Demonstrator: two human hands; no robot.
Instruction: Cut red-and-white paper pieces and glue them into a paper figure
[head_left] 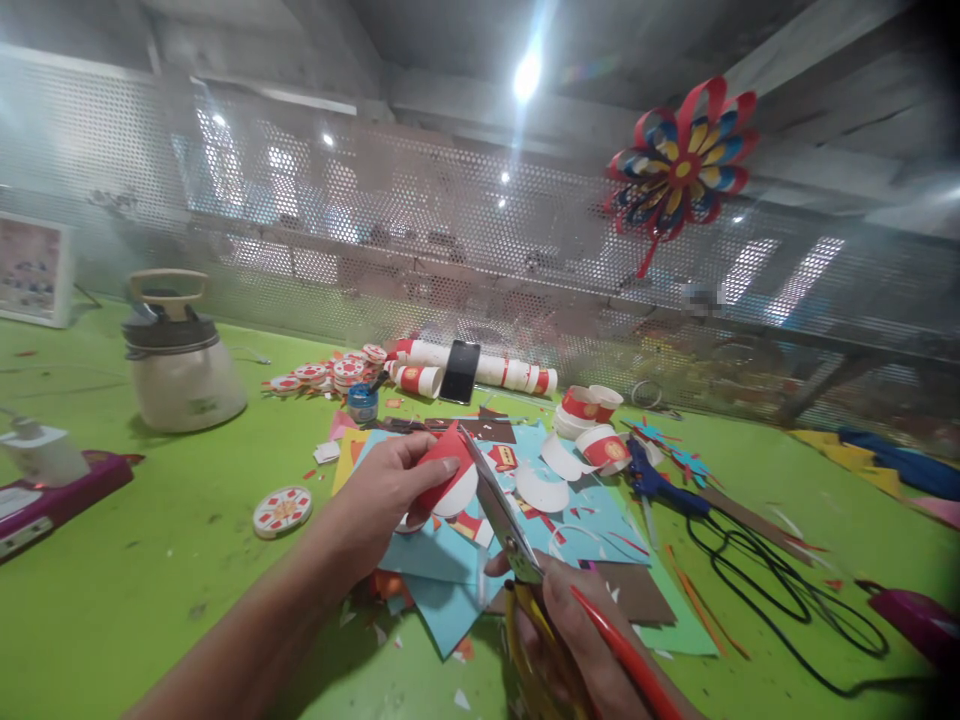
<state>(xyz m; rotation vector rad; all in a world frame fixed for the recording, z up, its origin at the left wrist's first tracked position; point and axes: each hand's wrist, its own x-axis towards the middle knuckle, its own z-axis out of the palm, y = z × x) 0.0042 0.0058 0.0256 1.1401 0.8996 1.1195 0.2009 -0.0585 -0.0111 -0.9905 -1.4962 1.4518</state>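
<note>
In my left hand (397, 490) is a red and white paper piece (450, 478), pinched between thumb and fingers. My right hand (570, 620) is wrapped round scissors (510, 530) with yellow handles, and a red pen-like stick (619, 645) also lies in that hand. The scissor blades point up beside the right edge of the red paper. Beneath both hands are light blue paper sheets (431, 600) scattered with red and white scraps. Curved white paper pieces (541, 490) lie just right of the blades.
A glue gun (664, 482) with a black cord lies at the right. Cut paper cups (592, 405), a phone (460, 372) and a blue jar (362, 402) are farther back. At the left are a kettle (184, 380), a round decorated disc (283, 512) and a purple power strip (82, 495).
</note>
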